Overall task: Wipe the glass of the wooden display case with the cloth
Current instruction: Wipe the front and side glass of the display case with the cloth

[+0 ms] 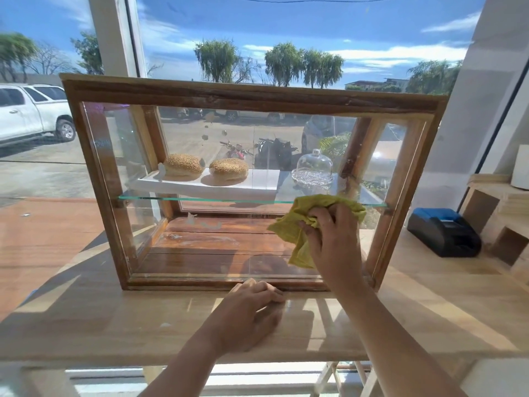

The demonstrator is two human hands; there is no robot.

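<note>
Case: the wooden display case (252,94) stands on the wooden counter (114,325) in front of the window, its front glass (200,230) facing me so I can reach all of it.
Right hand: my right hand (332,239) grips the bunched yellow cloth (294,227) and presses it flat against the front pane, at the right side, just below the glass shelf (200,198).
Left hand: my left hand (254,305) lies loose and empty on the counter, fingertips touching the case's bottom rail, I think to keep the case from sliding as I rub.
Inside: two seeded buns (206,167) sit on a white board (206,187) on the shelf, and a glass dome (315,167) to their right.
Beside: a small black and blue printer (443,233) sits on the counter to the right.
Writing: none I can read; a faint mark near the pane's left edge may be lettering, too blurred to tell.
</note>
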